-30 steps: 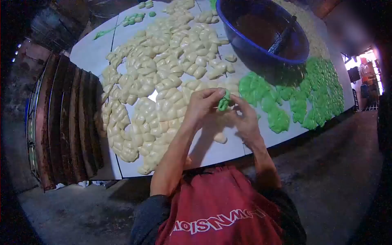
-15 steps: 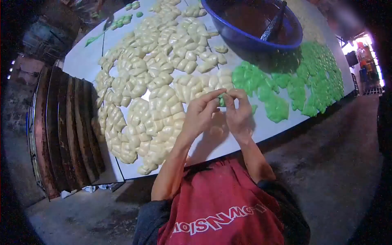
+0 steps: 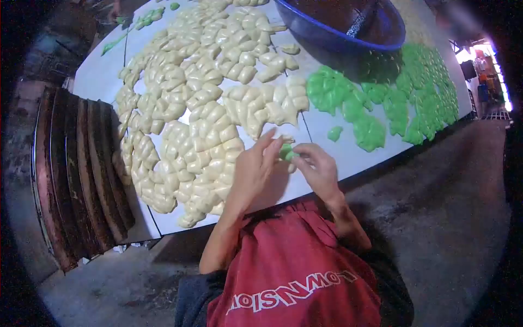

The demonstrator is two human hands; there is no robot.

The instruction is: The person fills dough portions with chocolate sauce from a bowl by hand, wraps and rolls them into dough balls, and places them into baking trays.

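Note:
Between my hands, above the front part of the table, is a small piece of green dough (image 3: 286, 153). My left hand (image 3: 255, 166) is closed around it from the left, with fingertips at its edge. From the other side, my right hand (image 3: 317, 170) pinches the same piece with thumb and fingers. My fingers hide part of the dough. A small loose green lump (image 3: 335, 133) lies just beyond my right hand. Flattened cream dough pieces (image 3: 210, 144), packed together, spread out beyond and left of my left hand.
A blue basin (image 3: 348, 42) of brown filling (image 3: 327, 13) stands at the back, a patterned utensil handle (image 3: 358, 24) leaning in it. Joined green dough pieces (image 3: 370, 131) cover the right of the white table (image 3: 354, 155). Stacked brown-edged trays (image 3: 81, 174) stand at the left.
Both hands have come down and slightly left, nearer to me, with the green dough between them. More of the dough shows now, and the loose green lump beyond my right hand is uncovered.

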